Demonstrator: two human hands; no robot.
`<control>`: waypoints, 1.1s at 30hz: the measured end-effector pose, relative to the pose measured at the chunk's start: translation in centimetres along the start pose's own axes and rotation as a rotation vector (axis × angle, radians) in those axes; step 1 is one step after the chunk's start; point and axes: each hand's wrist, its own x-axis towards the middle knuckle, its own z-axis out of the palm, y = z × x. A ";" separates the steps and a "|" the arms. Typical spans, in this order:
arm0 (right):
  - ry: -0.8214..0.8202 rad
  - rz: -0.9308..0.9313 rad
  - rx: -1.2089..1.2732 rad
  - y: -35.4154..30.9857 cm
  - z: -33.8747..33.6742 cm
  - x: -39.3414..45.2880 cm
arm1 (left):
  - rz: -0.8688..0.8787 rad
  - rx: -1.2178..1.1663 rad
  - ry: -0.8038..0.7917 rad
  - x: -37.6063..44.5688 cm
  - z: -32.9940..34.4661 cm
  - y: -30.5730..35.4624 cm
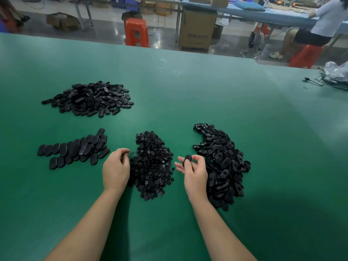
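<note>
My right hand (194, 171) pinches a black oval plastic shell (187, 158) between thumb and fingers, just left of a large heap of the same oval shells (224, 164). My left hand (116, 168) hovers at the left edge of a middle heap of small round black discs (152, 164); its fingers are curled at the heap's edge, and I cannot tell whether they hold a disc. To the left, closed oval pieces lie in overlapping rows (75, 149). A further pile of black oval parts (90, 98) sits at the far left.
All piles rest on a wide green table (188, 95). Black cables and a clear plastic bag (337, 72) lie at its right edge. Beyond the table are orange stools (136, 32), a cardboard box (196, 30) and a seated person (320, 25).
</note>
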 end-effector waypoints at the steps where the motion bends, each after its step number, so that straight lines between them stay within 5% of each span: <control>1: -0.009 0.000 0.012 0.0 -0.1 0.0 | -0.003 -0.003 0.000 0.0 0.0 0.0; 22: -0.003 -0.067 -0.143 0.7 -0.1 0.2 | -0.020 -0.085 0.042 -0.6 -0.7 0.4; 27: 0.024 -0.073 -0.157 0.7 0.0 0.2 | -0.312 -0.364 0.094 -0.1 -0.9 2.1; 33: 0.038 -0.024 -0.078 0.8 0.0 0.5 | -0.305 -0.541 -0.139 -1.8 1.8 7.5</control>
